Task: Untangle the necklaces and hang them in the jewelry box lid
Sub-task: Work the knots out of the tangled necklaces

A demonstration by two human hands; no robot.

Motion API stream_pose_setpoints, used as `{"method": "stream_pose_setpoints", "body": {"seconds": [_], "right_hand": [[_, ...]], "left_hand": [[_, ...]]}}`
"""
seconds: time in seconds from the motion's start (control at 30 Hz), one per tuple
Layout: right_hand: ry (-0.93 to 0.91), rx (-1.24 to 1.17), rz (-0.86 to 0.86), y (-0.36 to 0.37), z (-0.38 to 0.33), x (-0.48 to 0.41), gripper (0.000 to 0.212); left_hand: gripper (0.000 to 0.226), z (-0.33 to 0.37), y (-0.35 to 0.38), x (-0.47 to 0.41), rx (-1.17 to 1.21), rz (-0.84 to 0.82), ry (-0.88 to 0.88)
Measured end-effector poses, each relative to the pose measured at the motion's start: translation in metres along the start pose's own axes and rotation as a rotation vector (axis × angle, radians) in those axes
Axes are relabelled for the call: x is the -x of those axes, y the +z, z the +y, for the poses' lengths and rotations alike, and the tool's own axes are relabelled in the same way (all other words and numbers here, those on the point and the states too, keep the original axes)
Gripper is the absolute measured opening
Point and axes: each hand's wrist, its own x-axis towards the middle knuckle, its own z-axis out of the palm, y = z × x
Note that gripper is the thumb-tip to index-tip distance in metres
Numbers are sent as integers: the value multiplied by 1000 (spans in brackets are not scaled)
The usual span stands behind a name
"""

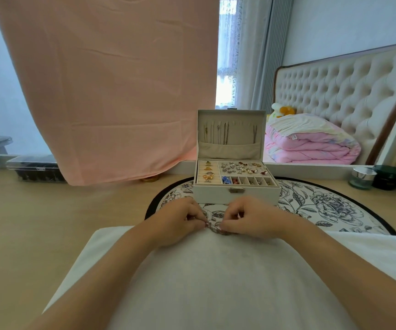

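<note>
A small tangle of thin chain necklaces [216,229] lies at the far edge of a white cloth [204,282]. My left hand [180,220] pinches the tangle from the left. My right hand [249,219] pinches it from the right. Just beyond them stands a white jewelry box [236,192] with its lid [230,134] upright. Several thin chains hang inside the lid above a beige pocket. The box's tray holds rings and many earrings.
The box sits on a round floral mat [323,206] on a wooden tabletop. A pink cloth [111,91] hangs behind on the left. A clear lidded container [35,171] stands at the left, small jars [363,178] at the right.
</note>
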Motion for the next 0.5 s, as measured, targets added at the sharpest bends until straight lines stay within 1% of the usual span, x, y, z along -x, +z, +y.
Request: {"method": "stream_pose_setpoints", "body": {"seconds": [0.07, 0.13, 0.2, 0.27, 0.3, 0.4, 0.5], "right_hand": [[-24, 73, 27, 3, 2, -2, 21], [-94, 94, 85, 9, 1, -5, 24], [-127, -61, 128, 14, -1, -5, 20], [-132, -273, 111, 17, -4, -5, 20], [-130, -342, 101, 18, -4, -5, 18], [-109, -451, 128, 20, -4, -5, 14], [-128, -493, 138, 22, -1, -7, 14]], "left_hand": [[9, 0, 6, 5, 67, 18, 28], [12, 2, 10, 10, 118, 62, 55], [13, 3, 13, 12, 162, 92, 59], [15, 3, 13, 13, 188, 106, 56], [17, 2, 14, 12, 193, 118, 57], [21, 0, 15, 12, 221, 158, 44], [21, -1, 16, 12, 177, 172, 44]]}}
